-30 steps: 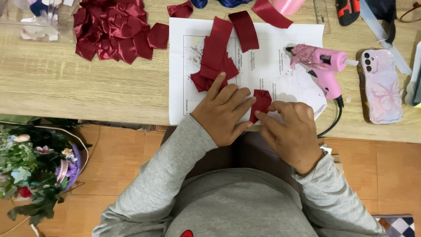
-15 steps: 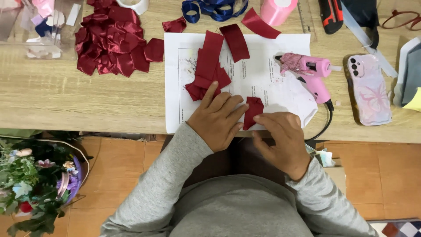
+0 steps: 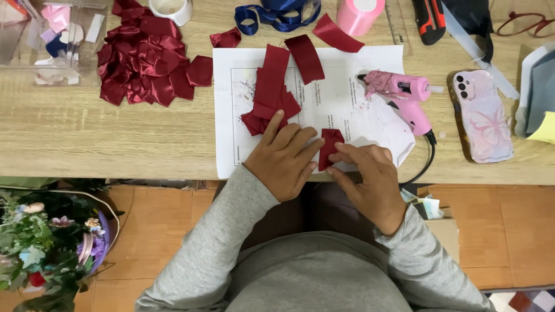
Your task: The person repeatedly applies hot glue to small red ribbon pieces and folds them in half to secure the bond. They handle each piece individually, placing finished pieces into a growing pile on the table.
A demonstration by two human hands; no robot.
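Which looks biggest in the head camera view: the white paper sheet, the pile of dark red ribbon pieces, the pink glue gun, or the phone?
1. White paper sheet.
2. Pile of dark red ribbon pieces.
3. Phone and pink glue gun: they look about alike, so I won't rank them.

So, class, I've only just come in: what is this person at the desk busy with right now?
A person in a grey top presses a small dark red ribbon piece onto a white paper sheet with both hands: the left hand holds one side, the right hand pinches the other. More cut strips lie on the sheet, a heap of folded red pieces sits further left, and a pink glue gun rests beside the work.
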